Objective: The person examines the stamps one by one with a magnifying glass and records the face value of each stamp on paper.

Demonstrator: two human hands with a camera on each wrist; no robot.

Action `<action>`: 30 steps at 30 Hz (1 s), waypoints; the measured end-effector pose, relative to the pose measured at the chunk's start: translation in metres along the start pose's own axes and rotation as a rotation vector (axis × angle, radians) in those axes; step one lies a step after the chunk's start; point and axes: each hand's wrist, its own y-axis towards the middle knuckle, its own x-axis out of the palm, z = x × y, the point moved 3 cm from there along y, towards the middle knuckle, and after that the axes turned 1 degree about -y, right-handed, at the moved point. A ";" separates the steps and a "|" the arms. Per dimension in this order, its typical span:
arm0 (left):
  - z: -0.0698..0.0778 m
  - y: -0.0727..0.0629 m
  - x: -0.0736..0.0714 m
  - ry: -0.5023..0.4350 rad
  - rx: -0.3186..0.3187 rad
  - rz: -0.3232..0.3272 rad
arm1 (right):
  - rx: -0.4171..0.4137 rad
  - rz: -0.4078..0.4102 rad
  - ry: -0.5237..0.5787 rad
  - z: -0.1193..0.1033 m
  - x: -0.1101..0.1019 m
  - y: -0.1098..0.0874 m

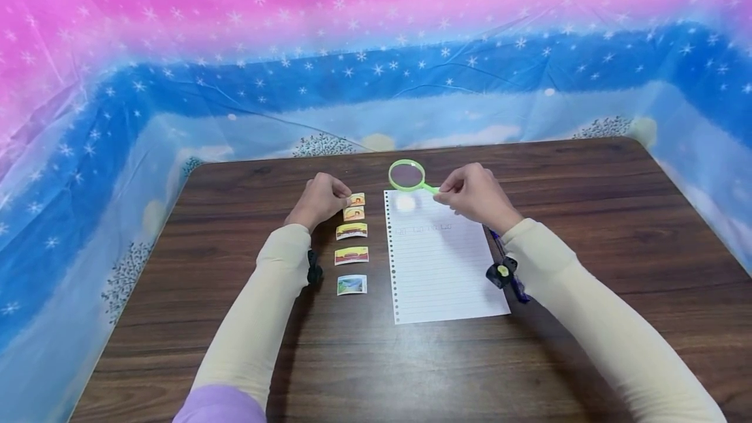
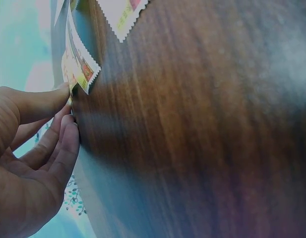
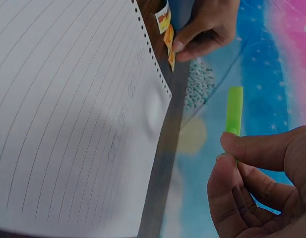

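Observation:
At the top of a column of stamps, my left hand point(image 1: 320, 200) pinches the edge of an orange-and-yellow stamp point(image 1: 358, 200) between thumb and fingers. In the left wrist view this stamp point(image 2: 79, 67) is tilted, its perforated edge showing. A similar orange stamp point(image 1: 354, 214) lies just below it. My right hand point(image 1: 474, 194) pinches the handle of a green magnifying glass point(image 1: 407, 175), held up over the top of a lined sheet point(image 1: 446, 273). A bright spot of light falls on the paper beneath the lens. The right wrist view shows the magnifying glass point(image 3: 234, 109) edge-on.
Two yellow-and-red stamps point(image 1: 351, 255) and a blue-green landscape stamp point(image 1: 352, 284) continue the column on the brown wooden table point(image 1: 587, 201). Faint handwriting point(image 1: 423, 230) marks the sheet. A dark purple, slender object point(image 1: 519, 289) lies by the right wrist. Snowflake-patterned cloth point(image 1: 376, 70) surrounds the table.

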 end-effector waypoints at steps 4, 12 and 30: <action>0.000 0.000 0.000 0.000 -0.002 -0.002 | -0.010 0.016 -0.014 0.012 -0.013 -0.007; 0.001 -0.001 -0.001 -0.008 -0.012 -0.010 | 0.014 0.027 0.001 0.035 -0.033 -0.026; 0.002 -0.002 0.000 -0.013 0.004 -0.010 | 0.103 0.058 -0.047 0.086 -0.069 -0.067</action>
